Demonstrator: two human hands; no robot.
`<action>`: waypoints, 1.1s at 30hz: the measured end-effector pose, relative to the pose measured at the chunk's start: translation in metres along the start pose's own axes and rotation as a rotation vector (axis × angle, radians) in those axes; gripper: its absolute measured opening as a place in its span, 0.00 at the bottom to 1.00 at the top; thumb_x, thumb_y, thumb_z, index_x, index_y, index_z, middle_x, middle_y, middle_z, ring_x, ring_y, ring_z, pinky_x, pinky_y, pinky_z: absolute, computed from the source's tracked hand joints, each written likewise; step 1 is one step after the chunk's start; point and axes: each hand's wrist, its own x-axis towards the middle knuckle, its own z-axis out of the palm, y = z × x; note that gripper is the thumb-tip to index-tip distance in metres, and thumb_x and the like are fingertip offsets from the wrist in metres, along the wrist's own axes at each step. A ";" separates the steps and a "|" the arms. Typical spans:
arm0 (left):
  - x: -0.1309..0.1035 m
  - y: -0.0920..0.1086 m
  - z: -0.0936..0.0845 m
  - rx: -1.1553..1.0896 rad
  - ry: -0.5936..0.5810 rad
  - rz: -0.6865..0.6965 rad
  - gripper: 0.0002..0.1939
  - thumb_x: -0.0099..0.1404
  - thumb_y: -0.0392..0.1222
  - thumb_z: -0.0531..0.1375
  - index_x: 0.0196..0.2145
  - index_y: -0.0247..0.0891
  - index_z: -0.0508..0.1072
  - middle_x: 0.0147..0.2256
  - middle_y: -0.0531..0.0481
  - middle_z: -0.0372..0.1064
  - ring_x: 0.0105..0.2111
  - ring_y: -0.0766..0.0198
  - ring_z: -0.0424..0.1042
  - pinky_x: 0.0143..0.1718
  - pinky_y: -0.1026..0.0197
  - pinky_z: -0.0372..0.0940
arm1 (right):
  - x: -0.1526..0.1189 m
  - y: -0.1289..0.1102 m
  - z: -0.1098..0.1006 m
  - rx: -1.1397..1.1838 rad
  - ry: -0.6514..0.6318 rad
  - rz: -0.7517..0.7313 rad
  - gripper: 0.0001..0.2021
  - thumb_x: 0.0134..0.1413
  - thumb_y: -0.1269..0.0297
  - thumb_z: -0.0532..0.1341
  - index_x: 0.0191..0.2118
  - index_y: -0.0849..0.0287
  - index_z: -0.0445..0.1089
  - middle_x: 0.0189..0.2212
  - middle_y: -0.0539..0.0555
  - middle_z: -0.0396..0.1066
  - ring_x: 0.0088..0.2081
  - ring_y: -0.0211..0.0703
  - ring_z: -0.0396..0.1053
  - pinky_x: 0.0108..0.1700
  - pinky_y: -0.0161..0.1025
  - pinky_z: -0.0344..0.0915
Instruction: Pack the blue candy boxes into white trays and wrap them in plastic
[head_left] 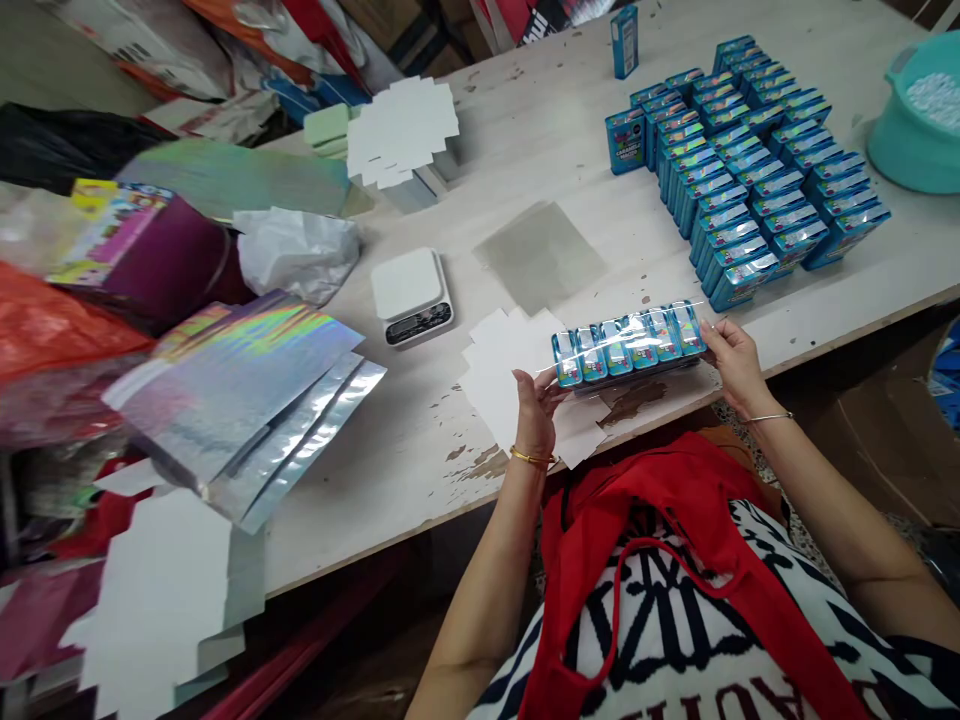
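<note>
While both forearms reach up from the lower part of the frame, the left slanting right and the right slanting left, the hands frame a row of small blue boxes [630,345] just right of centre, above the near edge of the bench [525,130]. Six colourful box ends face up beneath clear, glossy film. The left hand [535,415], partly curled with its thumb raised, loosely holds the row's left end; the right hand [737,364] (a thin bracelet [769,417] circles that wrist) pinches the right end. Flat white card [499,365] lies by the left hand.
</note>
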 end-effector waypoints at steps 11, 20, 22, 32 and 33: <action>-0.001 -0.004 0.011 -0.026 -0.055 0.034 0.45 0.54 0.81 0.45 0.38 0.38 0.80 0.39 0.42 0.78 0.43 0.53 0.76 0.42 0.56 0.68 | -0.001 -0.002 -0.016 0.048 0.037 0.062 0.26 0.39 0.44 0.71 0.24 0.55 0.56 0.21 0.43 0.58 0.25 0.32 0.58 0.28 0.30 0.59; 0.006 -0.011 0.013 0.087 -0.140 0.086 0.42 0.53 0.78 0.52 0.43 0.37 0.78 0.43 0.43 0.77 0.42 0.54 0.75 0.38 0.58 0.68 | -0.005 0.000 -0.025 0.014 0.049 0.053 0.28 0.38 0.39 0.70 0.23 0.55 0.54 0.21 0.43 0.58 0.25 0.34 0.59 0.30 0.33 0.62; 0.008 -0.006 0.011 0.135 -0.183 0.095 0.41 0.54 0.77 0.54 0.42 0.36 0.78 0.41 0.42 0.77 0.41 0.55 0.75 0.40 0.58 0.67 | -0.003 -0.004 -0.028 0.001 0.047 0.080 0.27 0.39 0.37 0.68 0.24 0.55 0.57 0.23 0.45 0.63 0.27 0.35 0.62 0.31 0.33 0.64; 0.014 0.035 0.029 0.217 0.083 0.229 0.17 0.57 0.52 0.66 0.21 0.38 0.70 0.22 0.53 0.66 0.26 0.66 0.64 0.31 0.63 0.59 | 0.026 -0.027 -0.042 -0.242 -0.052 0.011 0.27 0.39 0.35 0.67 0.23 0.57 0.65 0.20 0.45 0.62 0.23 0.32 0.57 0.26 0.33 0.55; 0.013 0.039 0.033 0.194 0.071 0.237 0.16 0.58 0.49 0.66 0.21 0.38 0.69 0.21 0.54 0.65 0.26 0.66 0.64 0.31 0.63 0.59 | 0.028 -0.031 -0.041 -0.239 -0.067 -0.033 0.26 0.38 0.37 0.69 0.22 0.57 0.64 0.19 0.44 0.60 0.22 0.32 0.56 0.26 0.33 0.55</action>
